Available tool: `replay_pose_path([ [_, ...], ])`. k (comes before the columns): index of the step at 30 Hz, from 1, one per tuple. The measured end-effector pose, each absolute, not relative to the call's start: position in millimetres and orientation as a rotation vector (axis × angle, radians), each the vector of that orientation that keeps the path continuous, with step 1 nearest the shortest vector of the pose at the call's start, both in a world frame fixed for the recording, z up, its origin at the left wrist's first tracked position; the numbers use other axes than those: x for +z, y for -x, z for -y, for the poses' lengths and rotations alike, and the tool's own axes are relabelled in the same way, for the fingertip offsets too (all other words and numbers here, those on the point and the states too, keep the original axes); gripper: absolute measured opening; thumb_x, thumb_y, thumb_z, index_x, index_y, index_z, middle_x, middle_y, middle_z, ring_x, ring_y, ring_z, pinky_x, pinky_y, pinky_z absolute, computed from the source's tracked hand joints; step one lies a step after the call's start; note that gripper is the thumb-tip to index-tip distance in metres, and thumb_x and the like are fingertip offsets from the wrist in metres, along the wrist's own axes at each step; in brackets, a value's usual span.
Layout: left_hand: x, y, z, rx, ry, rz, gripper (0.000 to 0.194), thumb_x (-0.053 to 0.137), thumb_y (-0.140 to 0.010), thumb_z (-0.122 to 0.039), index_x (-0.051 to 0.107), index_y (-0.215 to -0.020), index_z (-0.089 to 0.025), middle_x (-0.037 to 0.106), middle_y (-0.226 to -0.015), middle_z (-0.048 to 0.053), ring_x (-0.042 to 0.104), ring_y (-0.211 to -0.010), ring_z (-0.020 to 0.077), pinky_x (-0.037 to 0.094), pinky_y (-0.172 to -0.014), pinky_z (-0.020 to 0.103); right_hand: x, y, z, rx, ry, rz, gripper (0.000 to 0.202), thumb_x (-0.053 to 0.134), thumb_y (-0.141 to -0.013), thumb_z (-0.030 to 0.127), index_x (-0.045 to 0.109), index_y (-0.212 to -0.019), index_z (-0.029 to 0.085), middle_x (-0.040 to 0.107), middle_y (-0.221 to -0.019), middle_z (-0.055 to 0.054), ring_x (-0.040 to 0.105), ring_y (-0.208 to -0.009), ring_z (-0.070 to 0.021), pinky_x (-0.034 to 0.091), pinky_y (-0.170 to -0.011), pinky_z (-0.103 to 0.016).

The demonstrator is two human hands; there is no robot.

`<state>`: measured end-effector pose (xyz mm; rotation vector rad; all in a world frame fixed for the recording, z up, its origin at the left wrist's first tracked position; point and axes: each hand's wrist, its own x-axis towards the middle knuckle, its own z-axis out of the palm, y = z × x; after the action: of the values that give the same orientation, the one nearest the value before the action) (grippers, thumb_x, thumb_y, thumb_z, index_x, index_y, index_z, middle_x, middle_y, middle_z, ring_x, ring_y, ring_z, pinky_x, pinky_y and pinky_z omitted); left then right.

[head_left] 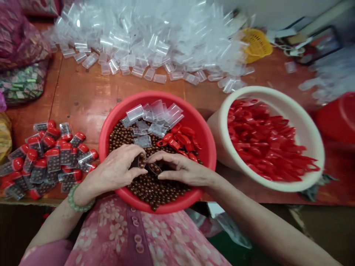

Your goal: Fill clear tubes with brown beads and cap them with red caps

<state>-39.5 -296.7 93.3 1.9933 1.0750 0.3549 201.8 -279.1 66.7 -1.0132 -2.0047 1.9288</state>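
Observation:
A red basin (203, 147) in front of me holds many small brown balls (159, 190). My left hand (122, 166) curls around a clear plastic container (142, 161) with brown balls in it. My right hand (180, 168) grips another clear container (154, 169), its mouth turned toward the left one, with balls inside. Both hands are low over the balls, close together. Behind them several clear containers (158, 130) lie on the balls, beside a small heap of red plastic caps (184, 138).
Filled containers with red caps (52, 159) lie at the left. A white tub (313, 147) of red caps stands at the right. Clear containers (155, 44) are piled across the back, with a yellow basket (256, 44) beside them. Mesh bags (22, 81) sit at the far left.

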Motion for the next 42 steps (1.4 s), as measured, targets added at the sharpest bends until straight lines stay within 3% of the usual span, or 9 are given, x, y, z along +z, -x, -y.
replay_pose_path([
  [4,99.2,40.0,298.8,0.302,-1.955,-0.998,0.026,0.059,-0.090,-0.026,0.057,-0.114,-0.017,0.065,-0.107,0.004,0.061,-0.096,0.0168,0.048,-0.088,0.031,66.5,-197.8,275.7,1.792,0.948,2.205,0.033,0.059,-0.089,0.028,0.054,-0.119,0.016,0.062,-0.117,-0.009,0.058,-0.108,-0.0182,0.046,-0.097,-0.037],
  [10,95.1,40.1,296.0,0.492,-1.877,-1.024,0.038,0.060,-0.089,-0.029,0.055,-0.125,-0.019,0.065,-0.121,0.008,0.060,-0.114,0.0193,0.047,-0.099,0.032,71.7,-190.8,280.1,1.473,0.952,2.434,0.029,0.055,-0.092,0.021,0.054,-0.119,0.012,0.063,-0.117,-0.013,0.057,-0.110,-0.0198,0.046,-0.099,-0.037],
  [17,89.2,39.5,294.3,0.437,-1.873,-1.088,0.040,0.058,-0.090,-0.035,0.055,-0.126,-0.018,0.066,-0.120,0.008,0.062,-0.111,0.0202,0.048,-0.095,0.031,72.7,-188.3,298.5,1.331,0.947,2.571,0.016,0.052,-0.089,0.010,0.057,-0.105,0.013,0.064,-0.102,-0.011,0.060,-0.097,-0.0201,0.052,-0.091,-0.036],
  [24,85.5,35.2,293.4,0.474,-1.826,-1.104,0.038,0.061,-0.088,-0.033,0.057,-0.122,-0.017,0.064,-0.122,0.009,0.060,-0.110,0.0206,0.046,-0.095,0.032,64.6,-191.8,306.0,1.120,0.913,2.571,0.033,0.037,-0.094,0.005,0.054,-0.121,0.014,0.065,-0.114,-0.013,0.062,-0.107,-0.0189,0.053,-0.093,-0.033],
  [31,91.6,27.8,289.0,0.560,-1.641,-1.011,0.037,0.068,-0.082,-0.034,0.062,-0.115,-0.018,0.066,-0.113,0.007,0.060,-0.103,0.0205,0.045,-0.093,0.032,81.3,-198.9,306.6,1.076,0.952,2.666,0.026,0.047,-0.093,0.012,0.056,-0.118,0.016,0.067,-0.111,-0.010,0.065,-0.102,-0.0188,0.055,-0.090,-0.032],
  [35,92.0,26.7,287.5,0.598,-1.362,-0.927,0.038,0.069,-0.080,-0.031,0.061,-0.114,-0.016,0.065,-0.110,0.006,0.060,-0.101,0.0207,0.045,-0.091,0.033,84.8,-208.0,291.7,0.657,1.279,2.581,0.019,0.050,-0.095,0.025,0.059,-0.108,0.015,0.064,-0.108,-0.013,0.061,-0.100,-0.0236,0.054,-0.088,-0.039],
  [38,92.2,29.7,289.2,0.591,-1.186,-0.849,0.037,0.067,-0.081,-0.031,0.058,-0.115,-0.016,0.062,-0.103,0.005,0.059,-0.095,0.0177,0.046,-0.086,0.030,71.2,-211.1,278.7,0.314,1.539,2.561,0.016,0.051,-0.093,0.023,0.060,-0.102,0.013,0.064,-0.102,-0.015,0.060,-0.093,-0.0279,0.054,-0.081,-0.043],
  [42,93.0,33.5,292.3,0.613,-1.104,-0.783,0.029,0.060,-0.087,-0.031,0.060,-0.111,-0.014,0.058,-0.099,0.004,0.055,-0.093,0.0146,0.044,-0.089,0.029,56.7,-212.4,269.3,0.137,1.584,2.655,0.019,0.048,-0.091,0.017,0.062,-0.102,0.010,0.066,-0.089,-0.015,0.060,-0.084,-0.0300,0.052,-0.078,-0.046],
])
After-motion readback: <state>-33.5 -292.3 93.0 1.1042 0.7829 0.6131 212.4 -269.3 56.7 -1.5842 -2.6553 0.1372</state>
